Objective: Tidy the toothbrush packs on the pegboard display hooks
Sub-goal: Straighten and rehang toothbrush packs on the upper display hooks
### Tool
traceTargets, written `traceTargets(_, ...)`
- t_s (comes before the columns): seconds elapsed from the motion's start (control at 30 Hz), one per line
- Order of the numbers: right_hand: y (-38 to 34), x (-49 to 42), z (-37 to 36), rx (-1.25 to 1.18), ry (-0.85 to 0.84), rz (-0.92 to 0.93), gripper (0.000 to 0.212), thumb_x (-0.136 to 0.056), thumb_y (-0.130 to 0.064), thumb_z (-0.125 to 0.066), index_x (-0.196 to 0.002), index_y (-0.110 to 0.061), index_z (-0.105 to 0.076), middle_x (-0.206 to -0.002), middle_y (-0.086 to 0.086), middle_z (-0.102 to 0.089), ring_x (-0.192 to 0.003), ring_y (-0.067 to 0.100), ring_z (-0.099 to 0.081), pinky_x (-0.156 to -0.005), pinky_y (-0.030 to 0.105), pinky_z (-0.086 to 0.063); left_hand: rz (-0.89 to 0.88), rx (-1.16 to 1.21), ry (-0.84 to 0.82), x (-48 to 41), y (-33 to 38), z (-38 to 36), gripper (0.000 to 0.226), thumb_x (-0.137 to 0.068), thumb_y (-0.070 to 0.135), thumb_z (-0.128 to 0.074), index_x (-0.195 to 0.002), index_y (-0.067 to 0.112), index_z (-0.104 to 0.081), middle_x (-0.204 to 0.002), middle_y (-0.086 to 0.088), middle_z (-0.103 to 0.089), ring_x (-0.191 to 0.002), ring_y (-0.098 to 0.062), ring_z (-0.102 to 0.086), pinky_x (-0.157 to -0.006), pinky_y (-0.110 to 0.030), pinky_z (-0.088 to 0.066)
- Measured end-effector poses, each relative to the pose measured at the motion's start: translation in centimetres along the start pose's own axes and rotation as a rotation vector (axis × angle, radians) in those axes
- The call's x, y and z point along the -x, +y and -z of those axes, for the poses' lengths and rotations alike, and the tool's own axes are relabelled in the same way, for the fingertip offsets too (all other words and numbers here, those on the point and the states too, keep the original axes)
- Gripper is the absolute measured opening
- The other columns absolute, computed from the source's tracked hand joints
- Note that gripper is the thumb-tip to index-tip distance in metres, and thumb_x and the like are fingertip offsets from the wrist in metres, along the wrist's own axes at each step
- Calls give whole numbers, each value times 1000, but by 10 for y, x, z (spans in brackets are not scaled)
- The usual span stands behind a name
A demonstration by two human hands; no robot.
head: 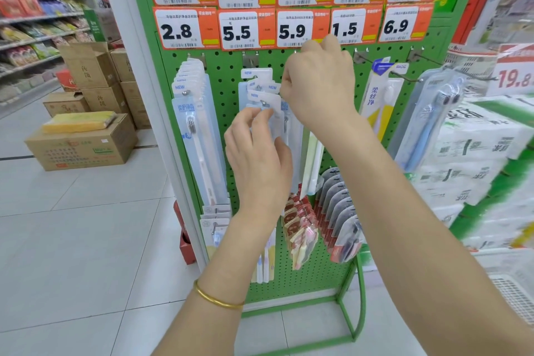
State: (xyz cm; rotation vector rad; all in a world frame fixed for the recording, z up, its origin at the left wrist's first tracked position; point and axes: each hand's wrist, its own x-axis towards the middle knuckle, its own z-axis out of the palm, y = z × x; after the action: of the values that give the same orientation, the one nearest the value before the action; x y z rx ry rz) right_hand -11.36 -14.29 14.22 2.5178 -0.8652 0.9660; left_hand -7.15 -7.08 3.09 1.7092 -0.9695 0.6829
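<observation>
A green pegboard (228,72) carries rows of toothbrush packs on metal hooks. My left hand (257,153) holds the front white pack (265,101) of the second hook's stack, fingers curled round its edge just under the hook. My right hand (318,84) is raised in front of the third hook, fingers curled and pinching the top of a pack there; the pack's upper part is hidden behind the hand, and its lower part (312,165) hangs below. A full stack of white packs (196,124) hangs on the leftmost hook.
Yellow-white packs (375,101) and blue brush packs (427,124) hang to the right. Smaller red (300,228) and dark packs (341,220) hang on the lower row. Orange price tags (291,3) sit above. Cardboard boxes (83,141) stand on the floor at left, tissue bales (474,159) at right.
</observation>
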Motion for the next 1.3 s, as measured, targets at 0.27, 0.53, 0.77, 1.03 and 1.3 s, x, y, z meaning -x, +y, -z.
traceTargets(0.27,1,16,-4,10,197,-78,18,-72,-6,-58,-61,-13,-46,-77,6,-36,-90,32,-49,-67,36,-21,13,-1,-26,1,2,-1,47,-78,-1,-49,-124,1,-54,-124,-16,-50,-111,-35,-47,-94,-41,-41)
traceTargets(0.53,10,41,-4,-42,162,-184,15,-78,-12,-55,-76,-4,-67,-79,8,-43,-91,31,-46,-68,37,-22,25,16,-24,5,1,-5,51,-78,-7,-51,-129,2,-51,-125,-16,-48,-112,-33,-45,-96,-45,-42)
traceTargets(0.77,31,76,-10,-211,65,-210,20,-88,-17,-52,-84,-9,-70,-88,7,-50,-86,23,-32,-81,34,-33,69,181,-9,23,10,3,38,-85,2,-49,-122,5,-53,-123,-12,-44,-118,-25,-43,-103,-33,-36)
traceTargets(1.03,65,116,-24,-548,-134,-228,15,-89,-15,-57,-81,-12,-69,-78,-3,-49,-93,21,-45,-80,29,-30,338,584,-520,62,12,-7,33,-93,34,-56,-123,20,-50,-115,8,-57,-107,-3,-54,-91,-22,-43)
traceTargets(1.3,79,171,-60,-991,-133,-614,14,-94,-18,-54,-103,-18,-64,-88,-11,-56,-78,2,-51,-71,15,-40,504,678,-592,96,13,-34,7,-95,23,-56,-95,31,-56,-97,7,-62,-90,-4,-59,-81,-23,-47)
